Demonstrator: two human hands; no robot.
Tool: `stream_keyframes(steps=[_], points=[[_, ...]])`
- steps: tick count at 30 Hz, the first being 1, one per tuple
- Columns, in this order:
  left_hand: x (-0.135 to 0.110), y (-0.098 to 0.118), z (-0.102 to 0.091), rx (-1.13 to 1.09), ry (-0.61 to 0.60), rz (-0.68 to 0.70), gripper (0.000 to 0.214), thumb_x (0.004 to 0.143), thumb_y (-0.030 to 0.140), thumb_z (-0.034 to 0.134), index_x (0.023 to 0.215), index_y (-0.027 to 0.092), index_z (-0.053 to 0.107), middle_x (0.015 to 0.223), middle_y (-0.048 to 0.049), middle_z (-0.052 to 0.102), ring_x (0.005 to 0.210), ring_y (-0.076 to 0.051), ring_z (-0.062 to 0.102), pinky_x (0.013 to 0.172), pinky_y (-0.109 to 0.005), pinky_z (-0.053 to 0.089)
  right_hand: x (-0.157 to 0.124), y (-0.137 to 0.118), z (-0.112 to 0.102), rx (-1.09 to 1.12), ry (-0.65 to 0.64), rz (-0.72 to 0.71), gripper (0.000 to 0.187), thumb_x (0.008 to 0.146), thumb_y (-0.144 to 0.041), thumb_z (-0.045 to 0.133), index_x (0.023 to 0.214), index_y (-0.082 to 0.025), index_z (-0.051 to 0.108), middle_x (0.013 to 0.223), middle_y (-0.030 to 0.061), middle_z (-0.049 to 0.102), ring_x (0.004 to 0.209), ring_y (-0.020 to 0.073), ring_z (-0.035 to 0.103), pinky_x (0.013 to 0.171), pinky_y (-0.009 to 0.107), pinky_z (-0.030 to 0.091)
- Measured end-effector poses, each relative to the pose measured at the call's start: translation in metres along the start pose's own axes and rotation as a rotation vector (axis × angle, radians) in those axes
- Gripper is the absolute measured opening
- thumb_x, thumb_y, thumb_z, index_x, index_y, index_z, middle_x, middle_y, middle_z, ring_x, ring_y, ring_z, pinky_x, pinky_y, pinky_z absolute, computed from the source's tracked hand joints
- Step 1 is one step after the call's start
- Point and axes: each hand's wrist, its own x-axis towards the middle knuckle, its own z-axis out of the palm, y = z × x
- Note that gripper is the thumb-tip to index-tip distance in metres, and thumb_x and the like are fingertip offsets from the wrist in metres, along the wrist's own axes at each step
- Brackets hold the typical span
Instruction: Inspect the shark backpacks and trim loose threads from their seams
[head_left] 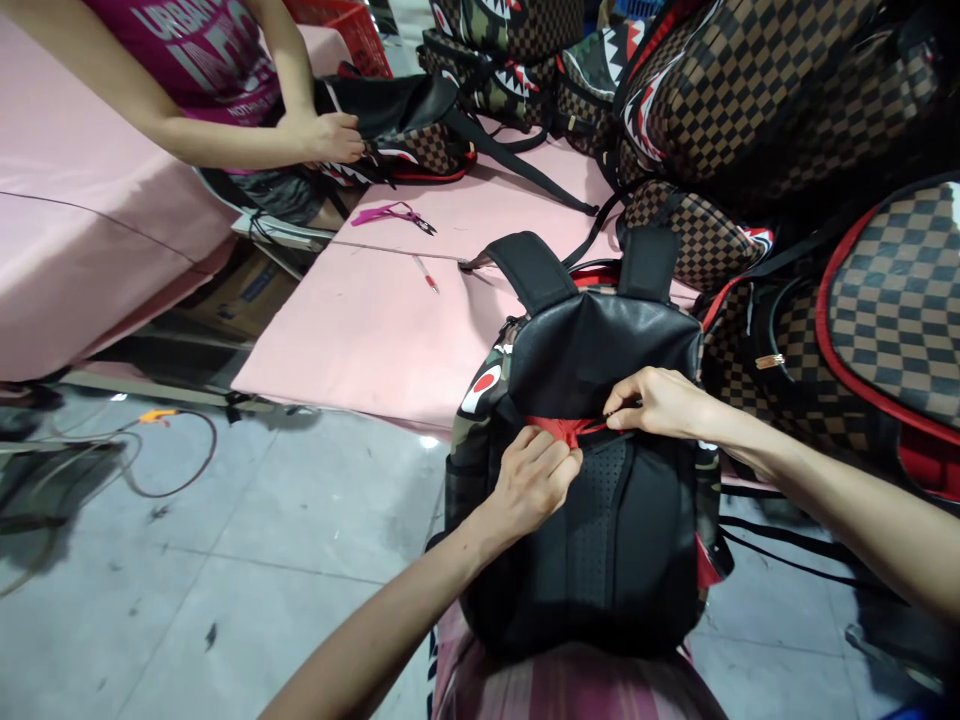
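A black backpack (652,520) rests back panel up on the lap, leaning against the table edge, with camouflage and a red-and-white eye print at its side. A pocket opening crosses the back panel, and red lining (551,428) bulges out of it. My left hand (536,478) is closed on that lining at the lower edge of the opening. At the opening's right end, my right hand (656,402) pinches its dark edge with thumb and forefinger; the exact bit between the fingertips is too small to tell. Two padded shoulder straps (529,270) lie toward the table.
Purple-handled thread snips (394,214) and a red-and-clear pen (427,274) lie on the pink table (322,350). Checkered backpacks (757,90) pile up at the right and back. Across the table, a co-worker's hand (334,137) handles another bag (427,150). A cable (214,460) lies on the floor.
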Motion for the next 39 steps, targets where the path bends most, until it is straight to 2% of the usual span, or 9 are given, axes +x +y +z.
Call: stream_keyframes(steps=[6, 13, 17, 23, 29, 32, 36, 38, 39], points=[[0.000, 0.000, 0.001, 0.005, -0.009, -0.001, 0.025, 0.079, 0.006, 0.056, 0.059, 0.017, 0.047, 0.053, 0.0035, 0.045, 0.055, -0.011, 0.038, 0.060, -0.029, 0.032, 0.002, -0.002, 0.003, -0.173, -0.012, 0.037, 0.016, 0.070, -0.036, 0.065, 0.082, -0.030, 0.073, 0.081, -0.0007, 0.072, 0.083, 0.0217, 0.065, 0.068, 0.027, 0.041], [0.000, -0.002, 0.002, 0.000, -0.017, -0.016, 0.017, 0.080, 0.007, 0.056, 0.066, 0.017, 0.054, 0.054, 0.0025, 0.047, 0.056, -0.012, 0.038, 0.059, -0.029, 0.031, 0.003, -0.001, 0.010, 0.013, 0.118, 0.070, 0.017, 0.074, -0.034, 0.059, 0.082, -0.027, 0.072, 0.076, -0.0036, 0.071, 0.076, 0.0155, 0.064, 0.064, 0.022, 0.040], [-0.001, -0.004, 0.002, -0.026, -0.049, -0.044, 0.013, 0.082, 0.013, 0.056, 0.069, 0.017, 0.057, 0.057, 0.0020, 0.049, 0.057, -0.013, 0.040, 0.059, -0.029, 0.032, 0.003, 0.004, 0.008, 0.100, 0.210, 0.096, 0.021, 0.076, -0.036, 0.057, 0.086, -0.025, 0.072, 0.081, -0.0027, 0.072, 0.077, 0.0156, 0.064, 0.064, 0.022, 0.041], [-0.003, -0.004, 0.001, -0.063, -0.105, -0.057, 0.014, 0.082, 0.016, 0.057, 0.069, 0.017, 0.058, 0.058, 0.0009, 0.050, 0.058, -0.013, 0.041, 0.060, -0.030, 0.032, 0.002, 0.007, 0.005, -0.077, 0.011, 0.059, 0.016, 0.069, -0.034, 0.064, 0.082, -0.031, 0.073, 0.079, -0.0037, 0.072, 0.079, 0.0181, 0.065, 0.065, 0.024, 0.041], [-0.001, -0.004, 0.001, -0.060, -0.097, -0.066, 0.018, 0.083, 0.015, 0.054, 0.066, 0.017, 0.059, 0.056, 0.0008, 0.049, 0.057, -0.013, 0.041, 0.058, -0.029, 0.032, 0.009, 0.001, 0.012, -0.123, -0.002, 0.037, 0.018, 0.069, -0.039, 0.064, 0.082, -0.031, 0.073, 0.080, -0.0017, 0.072, 0.082, 0.0199, 0.065, 0.067, 0.026, 0.041], [-0.002, -0.004, 0.002, -0.052, -0.095, -0.068, 0.018, 0.083, 0.016, 0.055, 0.065, 0.017, 0.058, 0.055, 0.0008, 0.049, 0.057, -0.013, 0.041, 0.059, -0.029, 0.032, 0.013, 0.004, 0.016, -0.036, 0.062, 0.051, 0.017, 0.070, -0.038, 0.062, 0.080, -0.030, 0.072, 0.079, -0.0022, 0.071, 0.080, 0.0185, 0.064, 0.066, 0.025, 0.041], [-0.001, -0.007, 0.000, -0.018, -0.111, -0.105, 0.022, 0.083, 0.021, 0.057, 0.062, 0.017, 0.056, 0.056, 0.0004, 0.051, 0.057, -0.013, 0.043, 0.058, -0.028, 0.033, 0.013, 0.012, 0.013, 0.237, 0.226, 0.097, 0.025, 0.074, -0.042, 0.059, 0.087, -0.024, 0.071, 0.080, -0.0018, 0.071, 0.073, 0.0154, 0.063, 0.064, 0.024, 0.042], [0.005, -0.011, -0.002, 0.007, -0.204, -0.157, 0.019, 0.086, 0.024, 0.054, 0.069, 0.017, 0.059, 0.059, 0.0002, 0.056, 0.057, -0.012, 0.047, 0.057, -0.027, 0.034, 0.012, 0.015, 0.011, 0.255, 0.254, 0.118, 0.026, 0.073, -0.042, 0.061, 0.087, -0.023, 0.071, 0.079, -0.0015, 0.071, 0.073, 0.0155, 0.063, 0.066, 0.025, 0.043], [0.011, -0.014, -0.003, 0.013, -0.291, -0.190, 0.017, 0.088, 0.025, 0.052, 0.075, 0.018, 0.061, 0.060, 0.0003, 0.058, 0.056, -0.012, 0.049, 0.055, -0.026, 0.033, 0.012, 0.016, 0.011, 0.250, 0.258, 0.126, 0.025, 0.072, -0.041, 0.061, 0.086, -0.023, 0.071, 0.079, -0.0015, 0.071, 0.074, 0.0158, 0.063, 0.068, 0.025, 0.043]])
